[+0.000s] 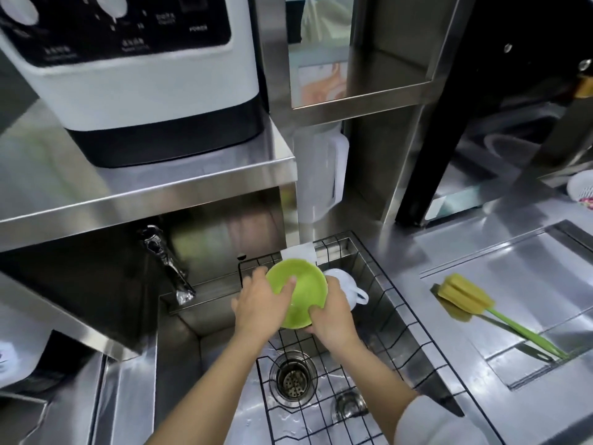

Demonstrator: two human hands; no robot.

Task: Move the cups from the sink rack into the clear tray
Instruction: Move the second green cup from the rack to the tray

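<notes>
A green bowl-shaped cup (pixel 300 289) is held above the black wire sink rack (pixel 390 311), tilted with its opening toward me. My left hand (pixel 258 305) grips its left rim, thumb inside. My right hand (pixel 333 316) holds its lower right edge. Just behind the green cup, a white cup with a handle (pixel 349 289) lies on the rack, partly hidden. A small clear glass (pixel 349 407) stands on the rack near the front. No clear tray is in view.
The steel sink (pixel 179 354) has a drain (pixel 293 375) under the rack and a chrome faucet (pixel 168 264) at the left. A yellow sponge brush with a green handle (pixel 465 298) lies on the counter to the right. A white appliance (pixel 144 85) sits on the shelf above.
</notes>
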